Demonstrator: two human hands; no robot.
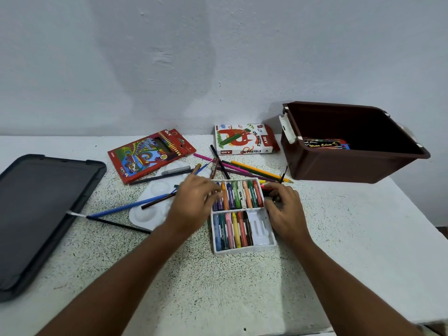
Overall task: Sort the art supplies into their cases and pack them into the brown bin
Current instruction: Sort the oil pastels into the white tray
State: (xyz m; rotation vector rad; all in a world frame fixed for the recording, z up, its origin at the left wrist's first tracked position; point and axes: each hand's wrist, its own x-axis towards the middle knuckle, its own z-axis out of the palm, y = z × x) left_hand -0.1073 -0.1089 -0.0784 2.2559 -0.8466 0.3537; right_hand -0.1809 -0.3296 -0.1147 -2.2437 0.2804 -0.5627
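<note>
It looked like a plain room in a home, set up as a spot for drawing and painting. A bare, pale painted wall point(218, 57) with scuffs and patches stood right behind a white speckled table point(218, 275). Hobby things lay spread over the table: a red box of coloured pencils point(150, 154), a box marked oil pastels point(242, 139), loose pencils point(254, 169), a white paint palette point(150, 209) and an open white tray of pastels point(240, 214). A brown plastic bin point(349, 163) stood at the back right, and a dark lid point(36, 214) lay at the left edge
</note>
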